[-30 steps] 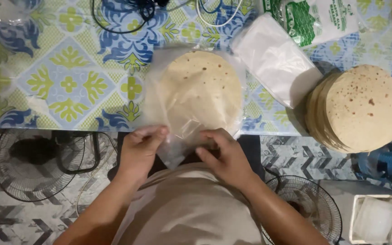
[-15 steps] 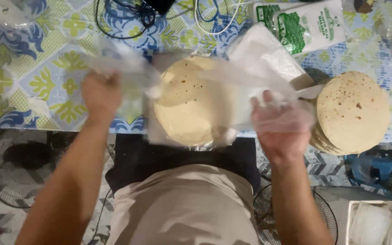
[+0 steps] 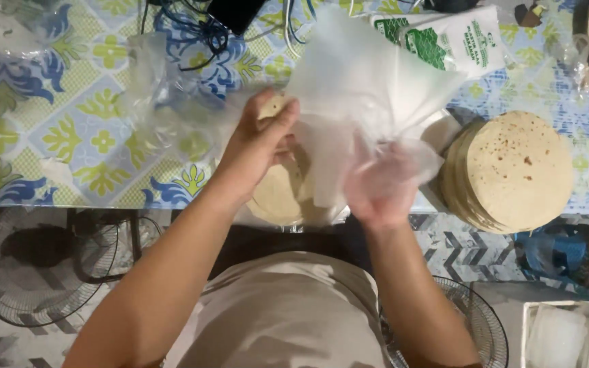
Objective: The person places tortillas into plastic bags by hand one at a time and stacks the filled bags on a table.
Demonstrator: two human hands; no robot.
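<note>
The step in hand looked like bagging: a small stack of tortillas lay at the near edge of the surface, directly in front of the person, and both hands were raised over it working a clear plastic bag. The left hand pinched the thin film between thumb and fingertips, just above the stack. The right hand appeared to be pushed inside the bag, its shape showing through the plastic, fingers curled against the film from within. The bag was puffed up and slanted toward the far right, and it held nothing that could be made out; the stack was outside it, below its lower folds.

As a judgement, the next move called for the bag's mouth to be spread wide and kept low beside the stack, since the film was limp and clung to itself, and the tortillas would bend or slide apart if lifted unevenly.

To the right, well apart from the hands, a taller pile of tortillas stood uncovered near the edge of the surface. A printed white-and-green packet lay at the far side, its contents hidden. Another loose clear bag lay crumpled to the left, apparently empty. On the floor at the near right, a white tub held what seemed to be folded plastic.
</note>
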